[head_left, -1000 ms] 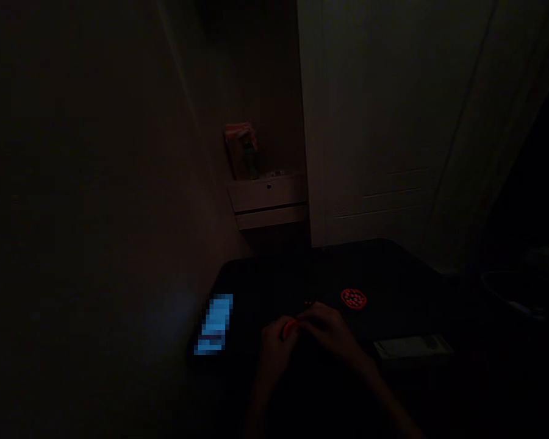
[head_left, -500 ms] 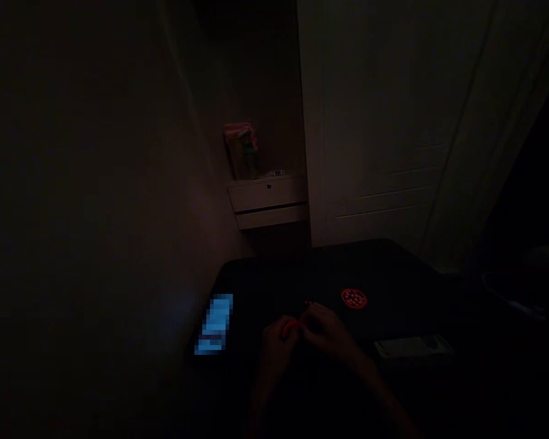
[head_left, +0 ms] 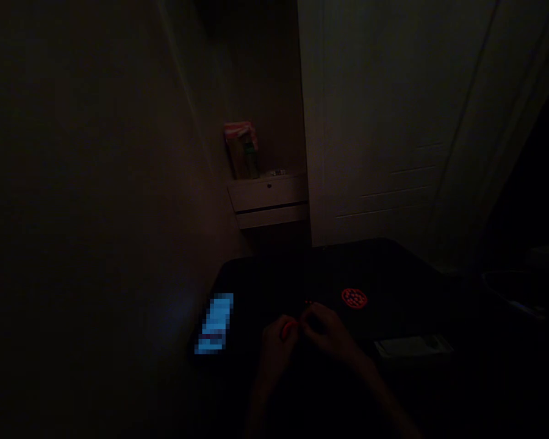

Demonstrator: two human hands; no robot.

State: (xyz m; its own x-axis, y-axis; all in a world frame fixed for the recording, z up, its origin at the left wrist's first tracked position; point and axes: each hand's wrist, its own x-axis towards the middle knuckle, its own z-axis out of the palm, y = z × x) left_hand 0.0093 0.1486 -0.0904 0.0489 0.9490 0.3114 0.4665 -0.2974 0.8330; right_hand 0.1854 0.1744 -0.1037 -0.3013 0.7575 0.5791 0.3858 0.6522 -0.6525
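In the dim light my left hand [head_left: 277, 341] is closed around a small curved red thing [head_left: 290, 328] whose kind I cannot make out. Beside it, my right hand [head_left: 322, 326] has its thumb and fingers drawn into a pinch close to the red thing. Whatever lies in that pinch is hidden. A few tiny red bits [head_left: 309, 302] show on the dark table [head_left: 279, 280] just beyond the right fingertips. Farther right lies a round, red-rimmed piece [head_left: 354, 298] with several small reddish pieces inside its outline.
A lit phone screen [head_left: 215, 324], blurred into blocks, lies at the table's left. A pale flat rectangular object [head_left: 413, 346] lies right of my right arm. Behind the table are a drawer unit [head_left: 269, 198] holding a box and a bottle [head_left: 251, 161], and a pale panelled door [head_left: 375, 122].
Both hands stay almost in place. A slightly wider gap shows between the right fingertips and the red thing in my left hand.
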